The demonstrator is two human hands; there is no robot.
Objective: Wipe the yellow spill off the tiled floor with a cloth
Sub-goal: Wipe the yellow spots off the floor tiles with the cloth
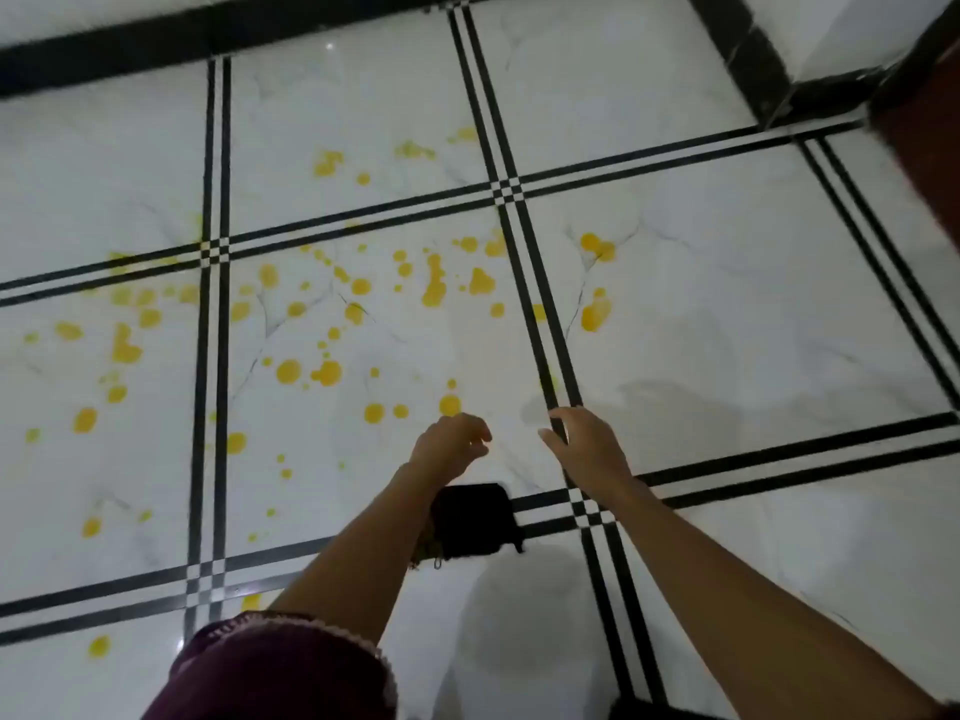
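**Desk:** What lies on the left of the frame?

**Photographer:** A white, marble-look tiled floor (727,304) crossed by paired black stripes, seen from above. A yellow spill (434,283) is scattered over it in drops and small blots. It is thickest across the left and centre tiles and thins out towards the right. A black skirting band (104,59) runs along the top edge. At bottom left, a maroon sleeve (280,672) with a pale trimmed cuff covers the upper part of the person's left arm.

**Desk:** And the hands?

**Photographer:** Both reach forward near the middle. The left hand (449,443) hangs just short of the nearest yellow drops, its fingers (475,433) loosely curled and holding nothing. Below its forearm a dark folded cloth (475,519) lies on the floor beside a crossing of the black stripes. The cloth's left edge is hidden by the arm and nothing grips it. The right hand (589,449) is just beside the left, over a black stripe, with its fingers (561,415) relaxed, slightly spread and empty. Whether either hand touches the tile cannot be told.

**Desk:** The far right?

**Photographer:** A blurred brown shape (930,127) cuts into the upper right corner. What it is cannot be told.
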